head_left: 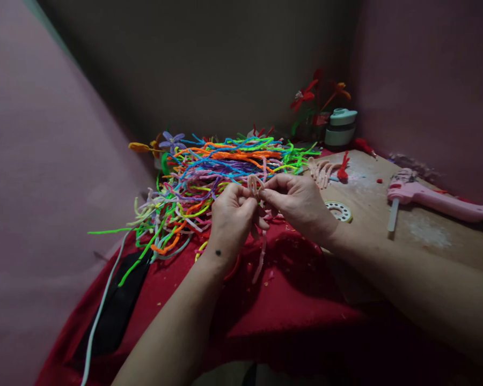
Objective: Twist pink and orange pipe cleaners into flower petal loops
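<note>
The left hand (234,214) and right hand (295,202) meet above the red cloth (290,300), both pinching one pale pink pipe cleaner (256,185) between thumb and fingertips. The pipe cleaner is fuzzy and thin; its upper part is bent into small loops between the hands, and a straight tail hangs down toward the cloth. Just behind lies a heap of multicoloured pipe cleaners (209,177). A pink glue gun (434,199) rests on the wooden board (370,214), well apart to the right.
</note>
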The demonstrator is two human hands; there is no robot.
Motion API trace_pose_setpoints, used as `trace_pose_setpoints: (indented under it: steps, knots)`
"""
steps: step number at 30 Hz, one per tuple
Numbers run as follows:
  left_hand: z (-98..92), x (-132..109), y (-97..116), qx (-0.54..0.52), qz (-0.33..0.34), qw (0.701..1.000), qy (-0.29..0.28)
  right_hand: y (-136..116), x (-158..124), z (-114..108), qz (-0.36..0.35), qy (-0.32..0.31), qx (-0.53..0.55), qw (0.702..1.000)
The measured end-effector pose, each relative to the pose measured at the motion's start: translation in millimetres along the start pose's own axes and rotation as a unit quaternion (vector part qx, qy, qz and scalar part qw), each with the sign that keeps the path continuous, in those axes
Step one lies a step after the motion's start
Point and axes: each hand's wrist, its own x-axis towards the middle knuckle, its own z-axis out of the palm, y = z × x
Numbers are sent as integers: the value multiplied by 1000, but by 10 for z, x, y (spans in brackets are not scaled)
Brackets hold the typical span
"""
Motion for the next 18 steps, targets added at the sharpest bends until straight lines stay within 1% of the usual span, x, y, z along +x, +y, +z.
trace_pose_setpoints:
  steps: [4, 8, 12, 16, 18]
  knots:
    - [14, -6, 28, -11, -3, 1000, -12, 26, -29, 20, -50, 45, -54, 996]
    - [20, -7, 50, -30, -10, 999, -13, 25, -47, 27, -68, 60, -63, 994]
    - [17, -11, 54, -31, -15, 999, -19, 23, -55, 25, -52, 37, -47, 997]
    - [18, -13, 31, -37, -11, 999, -1, 6, -62, 29, -27, 10, -10, 1000]
    - [22, -10, 11, -36, -6, 999, 5, -10, -52, 24, -1, 3, 19, 1000]
